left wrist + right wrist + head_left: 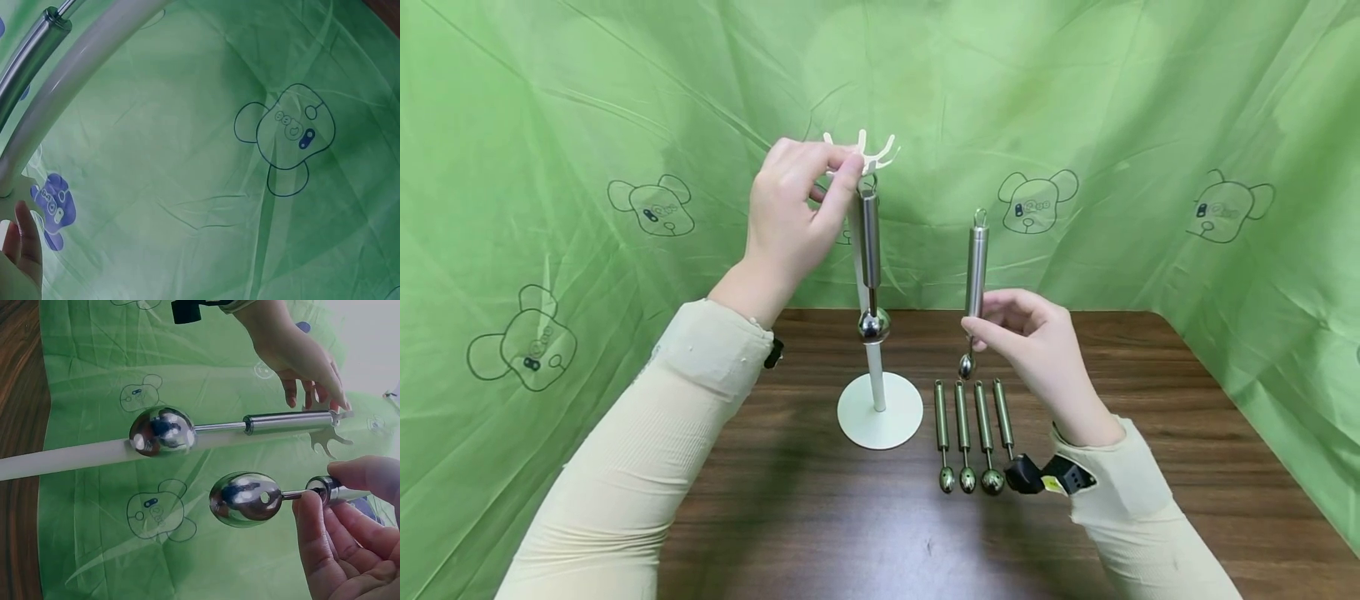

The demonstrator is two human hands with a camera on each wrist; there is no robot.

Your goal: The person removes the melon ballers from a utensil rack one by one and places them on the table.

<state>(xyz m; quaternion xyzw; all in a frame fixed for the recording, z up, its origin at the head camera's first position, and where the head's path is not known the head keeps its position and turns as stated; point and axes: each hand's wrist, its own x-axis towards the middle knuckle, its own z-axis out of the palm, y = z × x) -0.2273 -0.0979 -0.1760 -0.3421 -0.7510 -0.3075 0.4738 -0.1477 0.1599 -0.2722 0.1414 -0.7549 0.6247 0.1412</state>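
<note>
My left hand [797,196] pinches the hooked top of a white stand [859,408] between thumb and fingers. From a front hook hangs a steel melon baller [870,242], its round scoop down beside the pole. To the right, my right hand [1030,333] holds another melon baller [976,267] upright by the lower end of its handle, ring up. The right wrist view shows a small hole in the held scoop [247,499]; thumb and finger grip where the handle meets its neck. In the left wrist view, only some fingers [28,244] show near the stand's top.
Several more melon ballers [962,417] lie side by side on the brown wooden table [790,517], right of the stand's round base, scoops toward me. My right wrist's black camera [1026,475] covers the end of the rightmost one. Green cloth [925,75] encloses the back and sides.
</note>
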